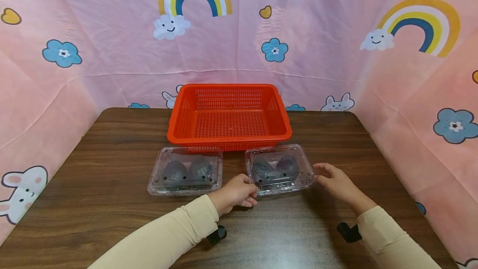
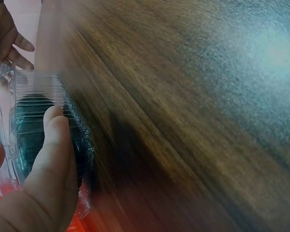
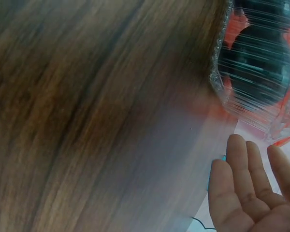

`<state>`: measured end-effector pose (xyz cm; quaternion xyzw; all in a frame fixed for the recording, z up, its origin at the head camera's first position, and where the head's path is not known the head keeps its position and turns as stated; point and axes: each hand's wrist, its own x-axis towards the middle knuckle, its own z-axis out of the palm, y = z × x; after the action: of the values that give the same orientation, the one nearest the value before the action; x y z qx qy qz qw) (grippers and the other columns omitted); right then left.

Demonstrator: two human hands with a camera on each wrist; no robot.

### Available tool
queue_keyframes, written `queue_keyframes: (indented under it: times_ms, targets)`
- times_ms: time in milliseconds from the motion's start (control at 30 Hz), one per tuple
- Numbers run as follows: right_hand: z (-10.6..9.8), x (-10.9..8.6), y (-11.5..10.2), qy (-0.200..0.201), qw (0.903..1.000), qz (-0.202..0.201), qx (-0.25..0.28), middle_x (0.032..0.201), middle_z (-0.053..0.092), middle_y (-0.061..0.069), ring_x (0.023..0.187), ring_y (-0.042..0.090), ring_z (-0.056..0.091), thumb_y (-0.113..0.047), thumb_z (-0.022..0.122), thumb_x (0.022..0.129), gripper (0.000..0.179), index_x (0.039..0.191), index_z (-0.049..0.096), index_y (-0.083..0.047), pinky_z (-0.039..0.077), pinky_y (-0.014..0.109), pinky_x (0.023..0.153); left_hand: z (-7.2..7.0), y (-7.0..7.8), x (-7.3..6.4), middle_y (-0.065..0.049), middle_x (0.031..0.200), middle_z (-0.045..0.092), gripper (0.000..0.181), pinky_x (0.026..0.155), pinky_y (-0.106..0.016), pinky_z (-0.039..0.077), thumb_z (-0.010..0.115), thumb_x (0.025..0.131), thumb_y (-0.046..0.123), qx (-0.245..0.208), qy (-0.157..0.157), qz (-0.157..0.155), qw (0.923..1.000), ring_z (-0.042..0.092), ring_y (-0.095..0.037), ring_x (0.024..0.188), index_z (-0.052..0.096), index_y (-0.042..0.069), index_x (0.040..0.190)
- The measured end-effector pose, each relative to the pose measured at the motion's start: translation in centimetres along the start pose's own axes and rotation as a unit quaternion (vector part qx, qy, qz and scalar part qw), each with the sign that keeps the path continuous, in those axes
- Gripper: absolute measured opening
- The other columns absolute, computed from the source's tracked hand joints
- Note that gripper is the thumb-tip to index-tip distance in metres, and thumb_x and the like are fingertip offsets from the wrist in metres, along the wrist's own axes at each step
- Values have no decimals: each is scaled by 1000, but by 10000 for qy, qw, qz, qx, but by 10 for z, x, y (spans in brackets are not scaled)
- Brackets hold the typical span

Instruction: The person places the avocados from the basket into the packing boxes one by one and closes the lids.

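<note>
Two clear plastic clamshell boxes, each with two dark, rounded things inside, are in the head view. My left hand grips the right-hand clamshell box at its near left corner. In the left wrist view one finger lies along the box's ridged side, with the thumb at the left picture edge. At the box's right end is my right hand, its thumb and forefinger tips right at the rim. The right wrist view has its other fingers fairly straight and spread, beside the box.
The second clamshell box rests on the brown wooden table, just left of my left hand. Behind both boxes stands a red plastic basket with slotted walls. A pink patterned cloth hangs around the table's back and sides.
</note>
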<state>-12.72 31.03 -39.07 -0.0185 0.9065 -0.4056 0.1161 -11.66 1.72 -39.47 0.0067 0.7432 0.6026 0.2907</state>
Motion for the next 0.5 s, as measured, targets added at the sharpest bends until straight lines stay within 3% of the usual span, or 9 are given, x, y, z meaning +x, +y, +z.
queue_keyframes:
  times_ms: [133,300,500]
  targets:
    - [-1,1,1,-311,9977,266,537,121,57,28,106,34,59,-15,51,97,45,133,44,12,54,45,81,0,1,0,-21,93,58,30,76,-40,57,49,94,3,-26,1,9,10000,68,-29,81,42,-13,119]
    - [-1,2,4,-719,9873,542,1310,106,65,15,95,21,63,-13,47,96,45,132,42,14,54,42,80,1,2,0,-20,93,58,27,76,-40,57,48,94,3,-49,19,15,10000,68,-31,82,42,-12,116]
    - [0,2,7,-955,9787,689,1679,99,68,8,90,17,65,-12,47,93,45,129,44,15,54,38,78,2,1,0,-20,92,58,23,75,-40,57,48,95,3,-11,93,45,9999,68,-32,83,44,-10,113]
